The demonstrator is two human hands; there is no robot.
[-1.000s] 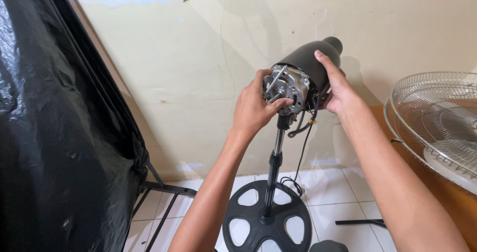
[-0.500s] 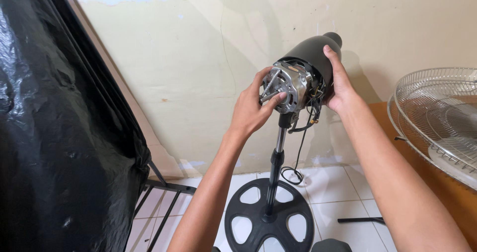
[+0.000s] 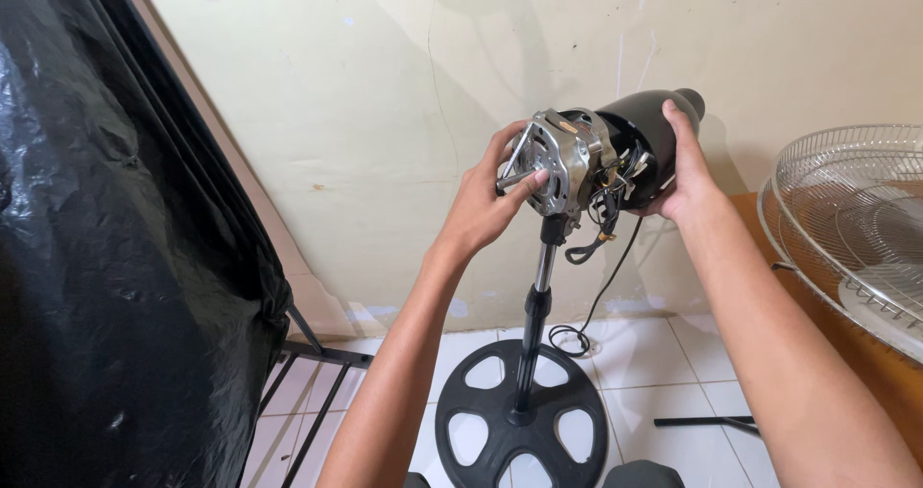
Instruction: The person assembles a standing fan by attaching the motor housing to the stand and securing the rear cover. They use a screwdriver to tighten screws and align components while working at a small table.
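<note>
1. Bare silver metal shows at the front: the exposed fan motor [image 3: 556, 166] sits atop a thin chrome pole [image 3: 536, 305] rising from a round black base [image 3: 519, 421] on the white tiled floor [image 3: 635, 353].
2. My left hand [image 3: 481, 204] curls around the motor's front, thumb on its shaft.
3. My right hand [image 3: 685, 166] wraps the glossy black rear housing [image 3: 639, 127], fingers closed on it.
4. A black cord [image 3: 601, 296] hangs down from the motor toward the floor.
5. A wire fan grille [image 3: 846, 219] lies to the right; black plastic sheeting [image 3: 106, 257] hangs on the left.
</note>
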